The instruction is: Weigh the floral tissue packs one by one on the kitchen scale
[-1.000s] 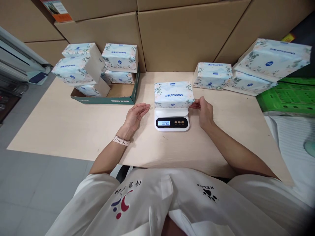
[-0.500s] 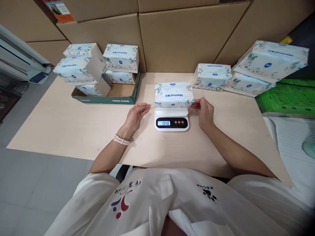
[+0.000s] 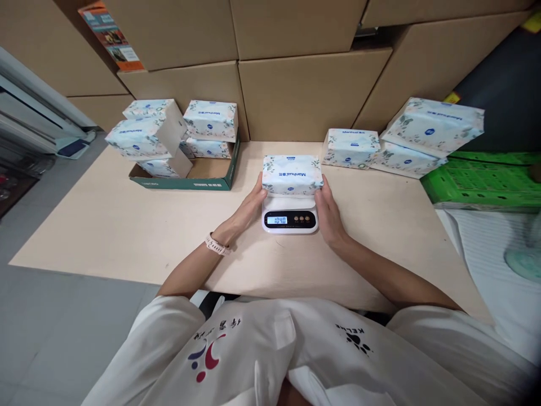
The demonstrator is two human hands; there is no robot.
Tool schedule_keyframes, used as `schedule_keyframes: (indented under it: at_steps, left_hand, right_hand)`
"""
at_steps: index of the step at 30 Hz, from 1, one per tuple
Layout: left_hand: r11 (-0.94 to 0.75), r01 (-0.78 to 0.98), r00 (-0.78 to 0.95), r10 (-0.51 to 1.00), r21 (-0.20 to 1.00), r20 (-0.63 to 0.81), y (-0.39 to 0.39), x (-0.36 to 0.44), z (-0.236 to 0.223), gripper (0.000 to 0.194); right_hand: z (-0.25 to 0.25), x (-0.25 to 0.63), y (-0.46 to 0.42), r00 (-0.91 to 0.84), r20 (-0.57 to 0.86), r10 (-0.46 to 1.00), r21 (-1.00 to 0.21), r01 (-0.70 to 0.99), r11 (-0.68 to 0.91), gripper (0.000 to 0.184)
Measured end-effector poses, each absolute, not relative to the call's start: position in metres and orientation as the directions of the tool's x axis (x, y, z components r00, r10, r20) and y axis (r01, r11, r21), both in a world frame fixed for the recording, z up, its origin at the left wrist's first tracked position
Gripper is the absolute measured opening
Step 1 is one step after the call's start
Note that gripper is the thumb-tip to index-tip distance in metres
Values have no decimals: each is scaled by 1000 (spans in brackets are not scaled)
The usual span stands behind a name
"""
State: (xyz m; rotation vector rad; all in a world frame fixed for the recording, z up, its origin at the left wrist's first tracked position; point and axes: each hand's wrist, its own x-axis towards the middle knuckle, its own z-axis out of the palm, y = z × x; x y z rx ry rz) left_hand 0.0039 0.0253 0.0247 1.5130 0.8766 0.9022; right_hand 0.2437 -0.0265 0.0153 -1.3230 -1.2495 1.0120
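A floral pack of tissues (image 3: 291, 173) lies on the platform of a white kitchen scale (image 3: 289, 229), whose lit display reads 104.0. My left hand (image 3: 249, 206) grips the left end of the pack, thumb at the front corner and fingers along the side. At the opposite end my right hand (image 3: 329, 213) holds on in the same way, its fingertips partly hidden behind the pack. The pack sits level between both hands.
Back left, a green cardboard tray (image 3: 181, 183) carries several tissue packs (image 3: 141, 138). More packs (image 3: 433, 127) are stacked at the back right, near a green crate (image 3: 460, 183). Large cardboard boxes (image 3: 304, 101) wall off the back edge of the wooden table (image 3: 127, 237).
Both hands have moved inward and closed on the ends of the tissue pack. The camera view has shifted upward a little. The scale reading is unchanged.
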Motion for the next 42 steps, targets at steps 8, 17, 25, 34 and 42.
schedule_keyframes:
  at_steps: [8, 17, 25, 34, 42]
  left_hand:
    - [-209, -21, 573, 799, 978, 184, 82, 81, 69, 96]
    - [-167, -83, 543, 819, 982, 186, 157, 192, 62, 95]
    - [-200, 93, 541, 833, 975, 119, 168, 213, 47, 94]
    - [-468, 211, 283, 869, 858, 405, 130, 68, 98, 73]
    - [-194, 531, -627, 565, 825, 537, 140, -193, 161, 36]
  right_hand:
    - [41, 302, 40, 342, 467, 815, -876, 304, 374, 80]
    - [10, 383, 156, 459, 620, 637, -753, 576, 318, 76]
    - [-10, 380, 141, 414, 621, 665, -599, 798, 63, 80]
    - [39, 334, 99, 393, 681, 618, -699, 602, 387, 56]
    - [86, 200, 89, -180, 324, 929, -937, 75, 341, 82]
